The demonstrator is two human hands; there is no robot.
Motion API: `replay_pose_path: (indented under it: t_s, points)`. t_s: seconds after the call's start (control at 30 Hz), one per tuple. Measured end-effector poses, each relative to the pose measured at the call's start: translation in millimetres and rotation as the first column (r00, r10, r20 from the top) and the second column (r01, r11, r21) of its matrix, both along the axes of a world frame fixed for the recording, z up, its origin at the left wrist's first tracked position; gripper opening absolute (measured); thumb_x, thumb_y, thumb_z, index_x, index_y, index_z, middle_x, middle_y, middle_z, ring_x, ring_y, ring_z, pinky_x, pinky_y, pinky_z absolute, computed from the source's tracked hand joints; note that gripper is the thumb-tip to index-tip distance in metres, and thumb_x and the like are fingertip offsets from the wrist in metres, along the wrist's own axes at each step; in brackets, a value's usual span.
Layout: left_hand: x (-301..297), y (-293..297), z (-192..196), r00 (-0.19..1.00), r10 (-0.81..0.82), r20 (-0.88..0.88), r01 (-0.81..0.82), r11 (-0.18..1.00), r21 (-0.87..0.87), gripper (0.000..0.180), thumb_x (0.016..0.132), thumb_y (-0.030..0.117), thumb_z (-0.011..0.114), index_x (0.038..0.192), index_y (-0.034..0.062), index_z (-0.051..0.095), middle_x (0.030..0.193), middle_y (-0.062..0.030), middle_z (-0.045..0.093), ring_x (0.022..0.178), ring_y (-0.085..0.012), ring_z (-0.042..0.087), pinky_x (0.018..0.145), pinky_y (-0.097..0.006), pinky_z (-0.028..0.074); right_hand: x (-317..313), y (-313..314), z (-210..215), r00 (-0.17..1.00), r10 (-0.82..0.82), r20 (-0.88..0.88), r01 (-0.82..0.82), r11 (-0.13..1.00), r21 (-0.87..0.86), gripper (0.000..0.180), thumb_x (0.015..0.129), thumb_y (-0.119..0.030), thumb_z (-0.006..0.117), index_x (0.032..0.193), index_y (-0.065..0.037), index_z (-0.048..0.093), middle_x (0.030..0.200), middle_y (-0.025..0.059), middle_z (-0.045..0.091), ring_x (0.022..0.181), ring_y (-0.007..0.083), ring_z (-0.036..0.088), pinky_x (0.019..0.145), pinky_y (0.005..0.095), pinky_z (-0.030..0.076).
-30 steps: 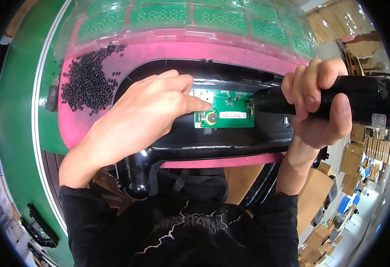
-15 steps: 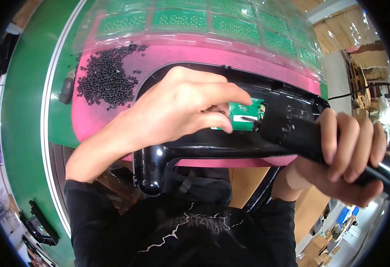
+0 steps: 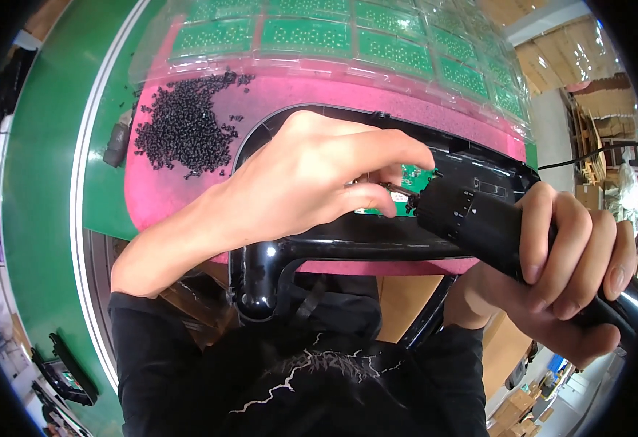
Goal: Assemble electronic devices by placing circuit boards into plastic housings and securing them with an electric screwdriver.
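— Two things have changed over the last second: the black electric screwdriver (image 3: 479, 222) has swung in from the right of the small green circuit board (image 3: 415, 177), and its tip now sits at the board's lower edge. The left hand (image 3: 311, 178) has moved with it, from lying flat beside the board to covering most of it.

— So a screw is going in?

— That's my reading; the left hand's fingertips (image 3: 384, 207) pinch right at the bit, steadying it. Whether a screw is between them I cannot tell.

— And the right hand (image 3: 566, 273)?

— Clenched around the screwdriver's barrel, right of the board, wrist low, tool angled up and leftward.

— Where is the board?

— Seated in the glossy black plastic housing (image 3: 333, 247), which lies on the pink mat (image 3: 159, 197). The heap of black screws (image 3: 184, 127) is left of the board, on that mat.
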State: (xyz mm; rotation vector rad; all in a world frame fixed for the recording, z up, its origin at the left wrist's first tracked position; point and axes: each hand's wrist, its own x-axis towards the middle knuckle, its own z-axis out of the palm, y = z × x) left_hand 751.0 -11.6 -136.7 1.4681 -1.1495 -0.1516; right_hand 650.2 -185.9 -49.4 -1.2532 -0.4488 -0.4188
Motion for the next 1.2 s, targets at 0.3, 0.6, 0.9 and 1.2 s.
replay_pose_path:
  t_s: [0.3, 0.6, 0.9, 1.2]
  points:
    - [-0.6, 13.1, -11.4, 0.99, 0.139, -0.027, -0.126, 0.951, 0.283, 0.035, 0.08, -0.005, 0.064, 0.114, 0.0003, 0.059, 0.079, -0.0161, 0.069, 0.072, -0.0245, 0.07, 0.066, -0.032, 0.055, 21.3, -1.3, -33.4, 0.995, 0.07, -0.077, -0.075, 0.995, -0.059, 0.037, 0.085, -0.042, 0.063, 0.102, -0.011, 0.051, 0.071, -0.0028, 0.05, 0.055, 0.0077, 0.046, 0.058, 0.026, 0.037]
    - [-5.3, 16.6, -4.5, 0.983, 0.181, 0.018, -0.177, 0.929, 0.326, 0.017, 0.089, 0.003, 0.059, 0.104, -0.0003, 0.052, 0.071, -0.0169, 0.061, 0.066, -0.0384, 0.06, 0.061, -0.038, 0.048, 22.8, 15.8, -40.5, 0.976, -0.105, -0.189, 0.086, 0.991, -0.102, 0.039, 0.087, -0.043, 0.058, 0.1, -0.008, 0.049, 0.067, -0.0023, 0.047, 0.051, 0.0084, 0.041, 0.054, 0.0262, 0.035]
    - [-9.5, 22.2, -12.1, 0.983, 0.162, 0.092, -0.185, 0.908, 0.376, 0.02, 0.088, 0.006, 0.06, 0.106, -0.0004, 0.053, 0.093, -0.0186, 0.058, 0.088, -0.0389, 0.058, 0.073, -0.044, 0.047, 32.4, 28.6, -36.8, 0.959, -0.151, -0.241, 0.098, 0.97, -0.222, 0.035, 0.086, -0.039, 0.058, 0.096, -0.008, 0.047, 0.065, -0.0022, 0.045, 0.05, 0.0079, 0.038, 0.053, 0.0263, 0.034]
    - [-9.8, 27.4, -24.5, 0.988, 0.107, 0.114, -0.139, 0.933, 0.332, 0.028, 0.081, 0.001, 0.064, 0.108, -0.0023, 0.055, 0.087, -0.0182, 0.058, 0.081, -0.0378, 0.058, 0.071, -0.043, 0.046, 36.7, 34.3, -37.9, 0.958, -0.116, -0.264, 0.033, 0.953, -0.3, 0.034, 0.086, -0.038, 0.058, 0.092, -0.007, 0.045, 0.065, -0.0025, 0.044, 0.05, 0.0079, 0.038, 0.051, 0.0256, 0.034]
